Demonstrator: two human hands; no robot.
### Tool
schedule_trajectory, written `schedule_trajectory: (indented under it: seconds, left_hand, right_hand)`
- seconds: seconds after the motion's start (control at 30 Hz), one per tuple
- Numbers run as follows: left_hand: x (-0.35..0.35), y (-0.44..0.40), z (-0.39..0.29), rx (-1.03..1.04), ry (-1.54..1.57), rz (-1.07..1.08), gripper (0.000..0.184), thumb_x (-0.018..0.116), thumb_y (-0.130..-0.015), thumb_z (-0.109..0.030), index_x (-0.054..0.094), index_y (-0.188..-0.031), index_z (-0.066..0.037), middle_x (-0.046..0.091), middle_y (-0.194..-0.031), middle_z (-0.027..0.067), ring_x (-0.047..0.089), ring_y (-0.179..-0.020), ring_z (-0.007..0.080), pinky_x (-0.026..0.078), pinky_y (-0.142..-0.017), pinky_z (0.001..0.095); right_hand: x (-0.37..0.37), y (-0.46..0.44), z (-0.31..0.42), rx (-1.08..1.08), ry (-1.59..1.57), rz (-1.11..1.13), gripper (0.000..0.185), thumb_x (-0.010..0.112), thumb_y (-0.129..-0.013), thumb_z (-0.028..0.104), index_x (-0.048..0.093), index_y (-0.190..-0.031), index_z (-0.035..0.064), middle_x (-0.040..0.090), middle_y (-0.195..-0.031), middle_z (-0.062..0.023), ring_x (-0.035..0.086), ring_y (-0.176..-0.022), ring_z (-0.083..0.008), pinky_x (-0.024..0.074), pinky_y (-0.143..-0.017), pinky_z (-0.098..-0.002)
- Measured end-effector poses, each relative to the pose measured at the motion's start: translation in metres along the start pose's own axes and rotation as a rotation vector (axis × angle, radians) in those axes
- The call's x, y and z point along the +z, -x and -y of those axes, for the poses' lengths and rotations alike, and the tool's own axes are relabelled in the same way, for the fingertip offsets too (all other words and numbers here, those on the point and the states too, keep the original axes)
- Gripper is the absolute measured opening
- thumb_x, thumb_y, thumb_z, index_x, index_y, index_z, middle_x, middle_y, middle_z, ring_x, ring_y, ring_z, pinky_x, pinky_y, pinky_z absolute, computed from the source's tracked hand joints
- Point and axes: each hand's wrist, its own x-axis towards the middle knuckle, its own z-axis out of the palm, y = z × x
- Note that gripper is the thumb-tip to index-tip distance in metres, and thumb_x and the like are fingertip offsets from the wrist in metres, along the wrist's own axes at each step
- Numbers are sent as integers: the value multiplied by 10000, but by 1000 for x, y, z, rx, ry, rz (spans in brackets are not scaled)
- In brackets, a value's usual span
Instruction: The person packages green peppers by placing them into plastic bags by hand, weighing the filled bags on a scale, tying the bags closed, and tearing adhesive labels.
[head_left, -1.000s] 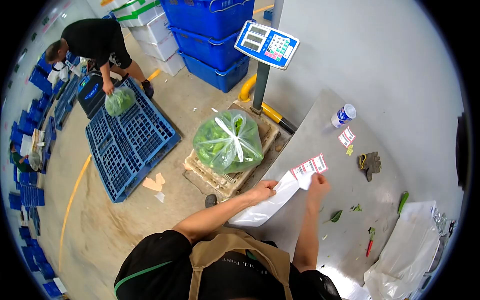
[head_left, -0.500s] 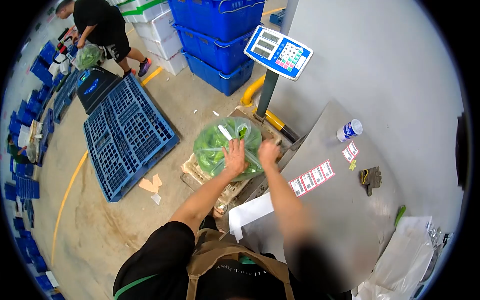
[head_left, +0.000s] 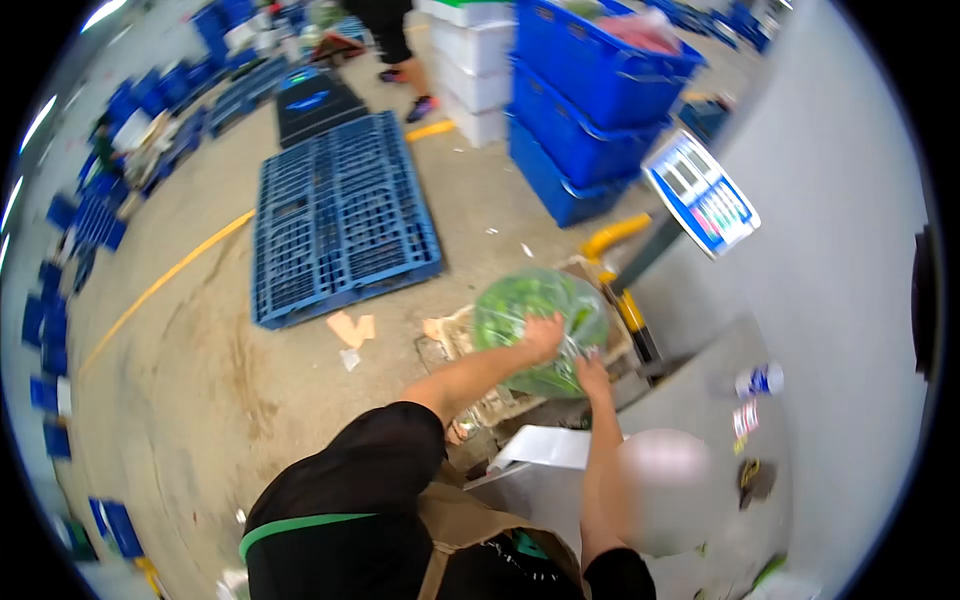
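Note:
A clear plastic bag of green vegetables (head_left: 530,297) sits on a beige crate (head_left: 505,405) at the foot of the scale. My left hand (head_left: 543,338) is on top of the bag, its fingers curled into the plastic. At the bag's near right side, my right hand (head_left: 592,374) grips the gathered plastic. Motion blur softens the fingertips of both. The scale's blue and white display (head_left: 702,195) stands on a post behind the bag.
A blue pallet (head_left: 345,215) lies on the floor to the left. Stacked blue crates (head_left: 590,140) stand beyond the bag. On the metal table (head_left: 700,410) are a white and blue container (head_left: 760,380), a label (head_left: 745,418) and a glove (head_left: 755,482). Another person (head_left: 395,50) stands behind.
My view has swung, shifting the scene right and down. My left hand has gone from lying flat on the bag to curled fingers. My right hand has come to the bag's near side.

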Motion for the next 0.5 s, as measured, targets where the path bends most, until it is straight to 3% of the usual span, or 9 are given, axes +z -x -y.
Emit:
schedule_trajectory:
  seconds: [0.03, 0.1, 0.17, 0.27, 0.33, 0.37, 0.4, 0.47, 0.5]
  left_hand:
    - [0, 7, -4, -65, 96, -32, 568, 611, -754, -172, 432, -1248, 44, 629, -1036, 207, 623, -967, 324, 395, -916, 537]
    - [5, 16, -2, -12, 298, 10, 326, 586, -756, -156, 607, -1023, 31, 638, -1003, 218, 625, -983, 293, 467, -851, 468]
    - [-1, 25, -1, -50, 399, 44, 198, 535, -782, -128, 655, -845, 16, 656, -878, 208, 662, -826, 268, 523, -643, 410]
    - [13, 6, 16, -120, 853, 382, 195, 502, -829, -148, 620, -804, 4, 592, -642, 119, 562, -510, 193, 422, -410, 364]
    - [6, 24, 22, -170, 1363, 384, 212, 495, -856, -172, 583, -775, 3, 469, -546, 56, 402, -413, 148, 290, -344, 328]
    - [-1, 32, 27, -185, 1615, 375, 228, 491, -870, -184, 564, -760, 2, 407, -498, 24, 322, -364, 125, 224, -311, 311]
    - [-7, 38, 33, -156, 1681, 376, 232, 488, -878, -189, 552, -759, -1, 375, -492, 9, 298, -364, 113, 206, -316, 296]
    - [-16, 50, 50, -94, 1810, 397, 241, 483, -894, -199, 528, -756, -6, 311, -478, -21, 252, -363, 89, 170, -326, 267]
    - [-24, 51, 64, -68, 1849, 421, 239, 474, -900, -193, 525, -764, -3, 312, -477, -21, 256, -361, 89, 174, -324, 267]
  right_hand:
    - [-10, 14, 13, 67, 138, -68, 702, 435, -854, 508, 295, -1400, 89, 426, -1331, -211, 397, -1228, -394, 316, -1009, -460]
    - [-24, 45, 28, -85, 123, -170, 599, 525, -847, 380, 380, -1347, 84, 450, -1299, -198, 448, -1176, -374, 325, -955, -529]
    - [-35, 79, 37, -242, 125, -240, 496, 557, -843, 273, 451, -1280, 65, 448, -1291, -184, 478, -1129, -360, 325, -929, -543]
    - [-36, 144, 50, -367, 168, -419, 406, 571, -832, 183, 499, -1205, 38, 450, -1265, -190, 489, -1074, -378, 342, -908, -510]
    - [-30, 183, 56, -332, 165, -524, 431, 588, -822, 166, 481, -1208, 5, 434, -1264, -233, 458, -1089, -421, 344, -913, -493]
    - [-12, 186, 35, -320, 206, -614, 512, 610, -774, 154, 461, -1244, 13, 422, -1242, -259, 416, -1133, -426, 294, -941, -532]
    - [-2, 198, 27, -238, 243, -656, 543, 610, -770, 160, 442, -1264, 7, 388, -1279, -278, 386, -1152, -454, 294, -942, -541]
    - [5, 226, 26, -149, 360, -787, 506, 609, -769, 154, 473, -1225, -18, 422, -1253, -289, 439, -1103, -456, 351, -910, -517]
    - [-6, 246, 47, -8, 421, -695, 477, 575, -799, 162, 476, -1234, -8, 460, -1222, -276, 453, -1105, -426, 376, -911, -478]
